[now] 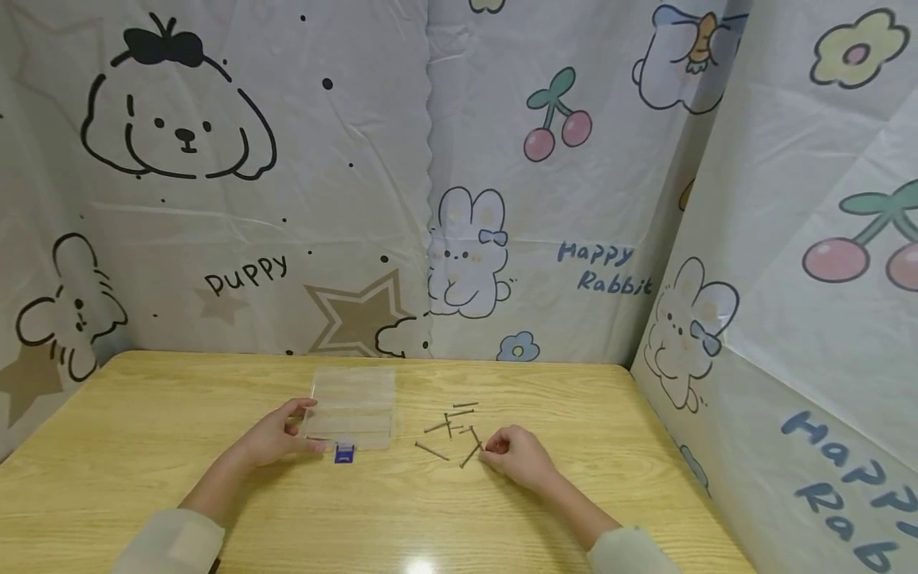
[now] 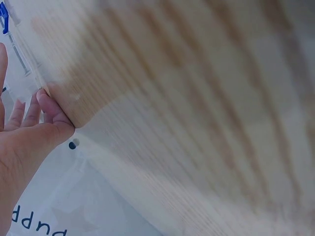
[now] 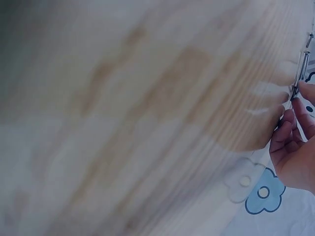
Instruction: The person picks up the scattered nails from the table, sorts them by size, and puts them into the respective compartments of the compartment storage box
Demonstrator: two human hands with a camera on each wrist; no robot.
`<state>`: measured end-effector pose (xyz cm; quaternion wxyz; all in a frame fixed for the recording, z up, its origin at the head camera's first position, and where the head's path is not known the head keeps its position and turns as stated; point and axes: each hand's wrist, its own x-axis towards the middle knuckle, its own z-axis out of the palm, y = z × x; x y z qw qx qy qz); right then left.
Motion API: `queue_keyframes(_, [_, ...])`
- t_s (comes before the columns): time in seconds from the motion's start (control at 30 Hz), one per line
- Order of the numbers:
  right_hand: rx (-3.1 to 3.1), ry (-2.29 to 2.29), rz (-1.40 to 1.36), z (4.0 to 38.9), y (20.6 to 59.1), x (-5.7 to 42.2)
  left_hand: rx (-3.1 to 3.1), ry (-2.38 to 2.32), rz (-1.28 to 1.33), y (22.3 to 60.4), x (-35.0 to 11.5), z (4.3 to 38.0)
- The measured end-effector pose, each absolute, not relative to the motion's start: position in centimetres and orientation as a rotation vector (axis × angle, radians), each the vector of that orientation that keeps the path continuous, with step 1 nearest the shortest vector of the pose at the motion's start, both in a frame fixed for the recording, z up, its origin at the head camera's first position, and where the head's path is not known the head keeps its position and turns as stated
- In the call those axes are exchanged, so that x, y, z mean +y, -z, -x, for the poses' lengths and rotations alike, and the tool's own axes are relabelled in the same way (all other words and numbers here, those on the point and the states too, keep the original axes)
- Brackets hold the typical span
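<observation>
A clear plastic box (image 1: pixel 353 405) with a blue latch (image 1: pixel 344 454) on its near side lies on the wooden table. My left hand (image 1: pixel 276 434) holds the box by its left side, fingers toward the back and thumb along the near corner. To the right of the box, several thin grey nails (image 1: pixel 433 452) lie scattered, some crossing each other. My right hand (image 1: pixel 519 456) is at the right edge of this group, fingers curled and thumb and forefinger pinching at the end of a nail (image 1: pixel 476 437). In the right wrist view, fingertips (image 3: pixel 287 118) meet the tabletop beside nails (image 3: pixel 303 64).
The light wooden tabletop (image 1: pixel 344 526) reaches back to a printed cloth (image 1: pixel 358 199) with cartoon animals. Another stretch of cloth (image 1: pixel 789 343) hangs along the right side of the table.
</observation>
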<state>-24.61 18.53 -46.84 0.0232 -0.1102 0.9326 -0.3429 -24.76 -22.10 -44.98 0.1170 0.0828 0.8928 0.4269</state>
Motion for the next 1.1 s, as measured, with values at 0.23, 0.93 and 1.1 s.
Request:
queue_keyframes(0.23, [2.93,1.01,0.334,24.7,46.9,18.3,2.618,-1.248,-0.253,45.2,-22.3,24.8])
queue_keyframes(0.93, [2.983,1.225,0.213,25.1,46.0,18.9,2.617,-1.257,-0.26,45.1,-22.2,24.7])
queue_keyframes(1.1, [2.927,1.298,0.223,25.2,45.8,19.0,2.62,-1.254,-0.263,45.0,-22.2,24.7])
